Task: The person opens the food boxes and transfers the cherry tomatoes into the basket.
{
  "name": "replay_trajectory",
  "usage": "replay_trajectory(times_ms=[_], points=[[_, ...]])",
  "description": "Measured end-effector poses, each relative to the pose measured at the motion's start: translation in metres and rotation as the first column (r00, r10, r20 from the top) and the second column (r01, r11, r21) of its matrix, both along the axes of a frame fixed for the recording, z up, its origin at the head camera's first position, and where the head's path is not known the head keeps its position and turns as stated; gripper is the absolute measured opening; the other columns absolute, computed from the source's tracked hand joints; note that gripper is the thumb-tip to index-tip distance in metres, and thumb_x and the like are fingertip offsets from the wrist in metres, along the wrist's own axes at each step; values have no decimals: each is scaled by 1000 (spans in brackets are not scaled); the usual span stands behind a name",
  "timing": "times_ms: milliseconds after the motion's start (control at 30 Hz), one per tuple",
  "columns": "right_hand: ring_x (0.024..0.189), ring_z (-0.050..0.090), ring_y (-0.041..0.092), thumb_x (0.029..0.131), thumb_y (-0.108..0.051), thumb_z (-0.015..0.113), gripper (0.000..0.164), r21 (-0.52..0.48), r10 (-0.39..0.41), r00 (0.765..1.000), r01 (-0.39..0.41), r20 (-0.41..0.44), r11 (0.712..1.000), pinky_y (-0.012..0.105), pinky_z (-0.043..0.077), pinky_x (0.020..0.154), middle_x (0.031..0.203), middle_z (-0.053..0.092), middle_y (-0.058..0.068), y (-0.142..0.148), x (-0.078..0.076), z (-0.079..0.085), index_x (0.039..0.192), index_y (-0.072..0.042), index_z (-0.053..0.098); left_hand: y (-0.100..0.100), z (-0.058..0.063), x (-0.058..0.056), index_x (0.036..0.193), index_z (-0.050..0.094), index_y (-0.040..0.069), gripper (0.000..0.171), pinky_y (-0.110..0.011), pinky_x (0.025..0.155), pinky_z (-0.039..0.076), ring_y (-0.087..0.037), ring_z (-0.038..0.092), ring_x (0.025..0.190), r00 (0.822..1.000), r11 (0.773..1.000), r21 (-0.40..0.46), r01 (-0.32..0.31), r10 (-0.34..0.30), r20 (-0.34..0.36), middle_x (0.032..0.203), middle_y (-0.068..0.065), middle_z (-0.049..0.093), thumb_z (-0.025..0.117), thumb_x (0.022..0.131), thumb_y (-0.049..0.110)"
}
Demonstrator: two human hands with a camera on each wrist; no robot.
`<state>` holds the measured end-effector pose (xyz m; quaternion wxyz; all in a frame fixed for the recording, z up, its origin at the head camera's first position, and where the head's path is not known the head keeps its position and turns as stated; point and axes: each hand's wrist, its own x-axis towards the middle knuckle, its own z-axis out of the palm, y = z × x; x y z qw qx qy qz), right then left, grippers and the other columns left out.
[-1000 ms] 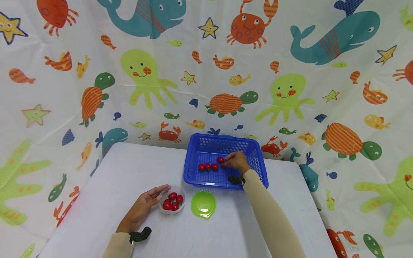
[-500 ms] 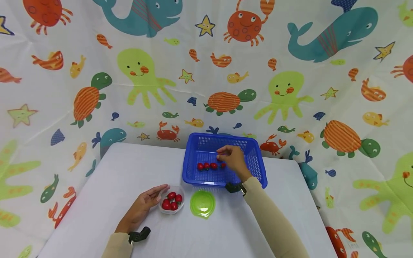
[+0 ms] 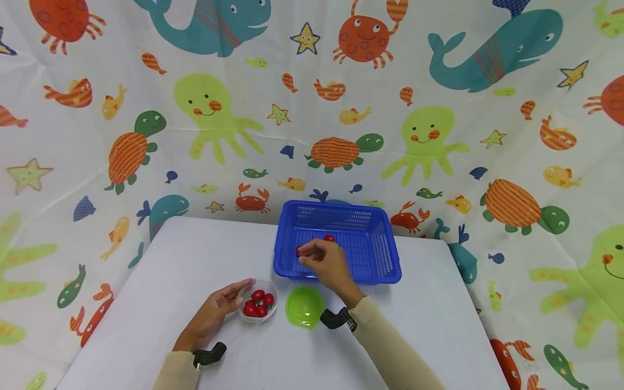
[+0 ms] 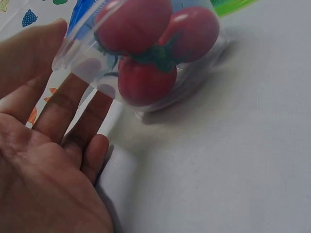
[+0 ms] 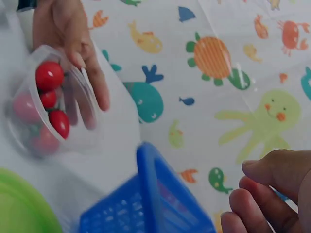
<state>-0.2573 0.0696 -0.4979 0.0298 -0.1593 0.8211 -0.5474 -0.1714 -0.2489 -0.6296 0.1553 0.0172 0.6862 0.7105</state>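
Head view shows the right hand above the blue basket, its fingers loosely bent and seen holding nothing; one tomato shows just beside the fingertips, another lies at their far side. The left hand, fingers relaxed, touches the left side of the clear box, which contains several tomatoes.

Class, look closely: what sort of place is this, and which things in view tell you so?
Probably an indoor tabletop workspace, perhaps staged for filming: a large white sheet printed with colourful sea animals hangs behind a flat white-topped table, which holds a blue rectangular perforated plastic basket.
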Motion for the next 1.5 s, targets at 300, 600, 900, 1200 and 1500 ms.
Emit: replay_trajectory(times_ms=[300, 600, 900, 1200, 1500], points=[[78, 69, 10, 92, -12, 83, 20, -8, 91, 996, -91, 8, 996, 21, 59, 71, 108, 81, 6, -21, 31, -14, 112, -9, 80, 0, -2, 0, 161, 47, 14, 53, -5, 110, 39, 19, 46, 139, 1000, 1000, 10, 14, -14, -23, 171, -9, 41, 59, 110, 18], [68, 64, 6, 90, -9, 83, 22, -22, 120, 990, -119, 74, 993, 19, 55, 61, 110, 82, 3, -38, 45, -31, 112, -15, 82, 0, -2, 1, 160, 48, 14, 53, -5, 109, 40, 19, 46, 138, 999, 1000, 2, -2, 2, -33, 171, -10, 41, 61, 109, 19], [70, 60, 5, 90, -15, 85, 22, 42, 98, 990, -102, 105, 994, 19, 53, 61, 113, 81, -3, -52, 53, -47, 110, -21, 82, 1, 0, 2, 161, 47, 14, 54, -4, 109, 39, 20, 46, 138, 1000, 1000, -2, -9, 9, -23, 171, -10, 41, 61, 109, 20], [82, 59, 15, 91, -23, 85, 30, 124, 102, 988, -116, 115, 985, 21, 46, 64, 117, 80, -9, -61, 58, -62, 120, -20, 81, 0, 1, 2, 160, 48, 14, 53, -3, 109, 36, 21, 44, 138, 1000, 1000, -19, -19, 19, -21, 171, -8, 42, 60, 109, 21], [113, 67, 25, 92, -21, 84, 34, 185, 104, 987, -126, 123, 975, 25, 50, 84, 126, 78, -7, -73, 58, -65, 126, -20, 79, 0, 0, 3, 160, 48, 13, 54, -3, 109, 37, 21, 44, 138, 1000, 1000, -10, -22, 22, -18, 170, -7, 43, 62, 109, 21]])
